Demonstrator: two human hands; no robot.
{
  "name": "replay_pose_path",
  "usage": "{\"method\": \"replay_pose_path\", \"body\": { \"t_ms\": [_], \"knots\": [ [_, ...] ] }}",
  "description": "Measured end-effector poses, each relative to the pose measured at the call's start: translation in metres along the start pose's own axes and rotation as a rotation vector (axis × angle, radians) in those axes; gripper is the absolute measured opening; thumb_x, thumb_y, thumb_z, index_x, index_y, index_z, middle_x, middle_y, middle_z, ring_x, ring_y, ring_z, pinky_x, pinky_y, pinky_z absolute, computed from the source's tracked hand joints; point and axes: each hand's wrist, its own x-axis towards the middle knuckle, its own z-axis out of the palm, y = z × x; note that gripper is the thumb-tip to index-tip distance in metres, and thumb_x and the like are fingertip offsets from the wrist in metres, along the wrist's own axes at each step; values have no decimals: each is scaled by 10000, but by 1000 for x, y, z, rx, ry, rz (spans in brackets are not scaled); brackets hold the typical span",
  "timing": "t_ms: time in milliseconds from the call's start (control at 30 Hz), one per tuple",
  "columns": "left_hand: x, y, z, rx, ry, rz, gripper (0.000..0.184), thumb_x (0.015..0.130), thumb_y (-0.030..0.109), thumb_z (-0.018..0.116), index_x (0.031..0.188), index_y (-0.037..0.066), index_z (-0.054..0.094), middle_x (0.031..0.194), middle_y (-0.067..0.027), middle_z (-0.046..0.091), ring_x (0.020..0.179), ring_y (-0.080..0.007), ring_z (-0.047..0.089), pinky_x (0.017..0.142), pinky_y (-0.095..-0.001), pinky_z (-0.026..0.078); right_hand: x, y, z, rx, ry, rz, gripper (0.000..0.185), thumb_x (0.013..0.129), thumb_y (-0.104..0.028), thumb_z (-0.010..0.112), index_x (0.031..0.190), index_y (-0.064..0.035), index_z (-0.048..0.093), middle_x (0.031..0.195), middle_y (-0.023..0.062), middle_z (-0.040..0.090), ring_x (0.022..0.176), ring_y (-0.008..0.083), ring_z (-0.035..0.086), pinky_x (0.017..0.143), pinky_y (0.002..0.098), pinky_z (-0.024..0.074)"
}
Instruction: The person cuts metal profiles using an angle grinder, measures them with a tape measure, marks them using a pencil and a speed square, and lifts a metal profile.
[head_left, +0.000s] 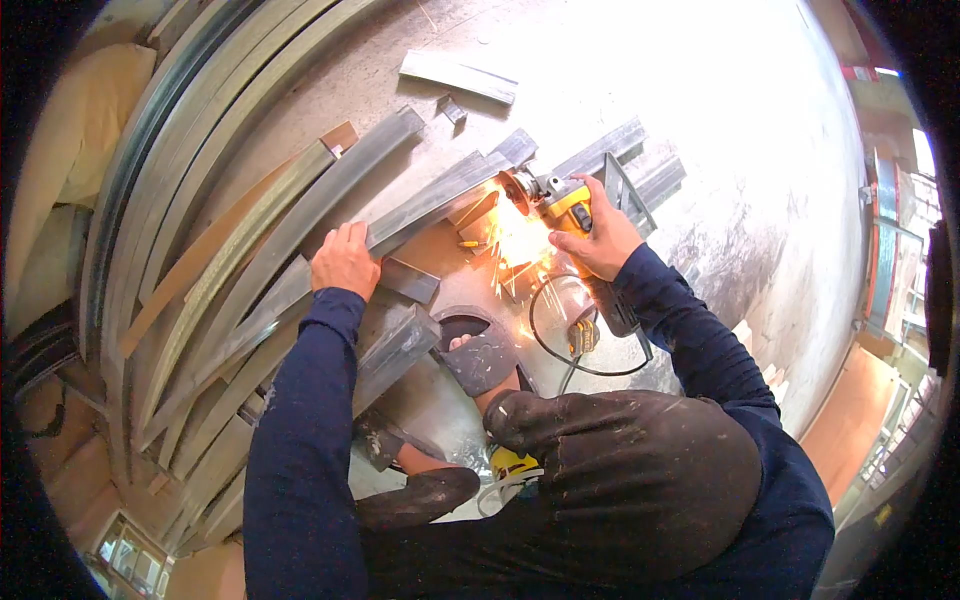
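The right hand (pixel 602 232) is curling closed round the yellow grinder (pixel 572 208); the left hand (pixel 345 262) is gripping, fairly closed, the near end of the metal bar (pixel 432 207), which is lying among other bars (pixel 345 165). Sparks (pixel 522 240) are flying, so cutting is apparently under way; the next move is probably calling for steady holding and even pressure
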Motion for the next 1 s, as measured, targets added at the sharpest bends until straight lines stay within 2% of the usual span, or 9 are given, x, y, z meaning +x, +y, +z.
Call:
{"method": "replay_pose_path", "body": {
  "t_ms": [267, 333, 400, 500, 600, 1000],
  "knots": [
    [1, -1, 5, 8, 39, 0, 486, 666, 237, 847, 1076, 87, 633, 977, -71, 643, 943, -262, 638, 784, -382, 547, 1, 5, 8, -55, 21, 4, 919, 793, -403, 744, 1460, -28, 235, 1029, 347, 637, 959, 517, 640, 863, 506, 517],
    [1, 1, 4, 6, 25, -16, 483, 666, 241, 848, 1073, 91, 636, 983, -71, 643, 944, -260, 638, 785, -381, 547, 4, 14, 14, -84, 97, -129, 924, 800, -396, 739, 1462, -9, 224, 1068, 343, 633, 986, 514, 635, 879, 495, 513],
    [2, 1, 2, 4, 12, -30, 480, 666, 244, 848, 1071, 95, 638, 989, -71, 644, 945, -259, 638, 787, -379, 547, 0, 8, 12, -61, 74, -70, 931, 800, -398, 741, 1464, -4, 220, 1068, 335, 636, 992, 510, 634, 885, 491, 512],
    [2, 1, 2, -25, 11, -31, 451, 674, 196, 827, 1071, 100, 635, 995, -68, 645, 949, -266, 634, 789, -381, 548, 0, 6, 6, -5, 8, -21, 952, 801, -413, 746, 1472, -9, 205, 1064, 315, 643, 987, 498, 639, 884, 476, 512],
    [0, -1, 1, -66, -2, -32, 424, 662, 50, 726, 1071, 76, 615, 1006, -83, 636, 983, -284, 629, 819, -396, 542, -4, 1, 1, 66, 27, -26, 939, 802, -430, 747, 1474, -47, 214, 1053, 302, 648, 986, 469, 656, 871, 456, 513],
    [2, 1, -2, -35, -49, -47, 457, 671, 48, 708, 1117, 77, 610, 1040, -90, 632, 997, -287, 630, 840, -390, 546, -4, -1, 1, -21, 10, -16, 933, 802, -450, 746, 1463, -35, 235, 987, 310, 659, 924, 475, 668, 838, 476, 526]
  ]
}}
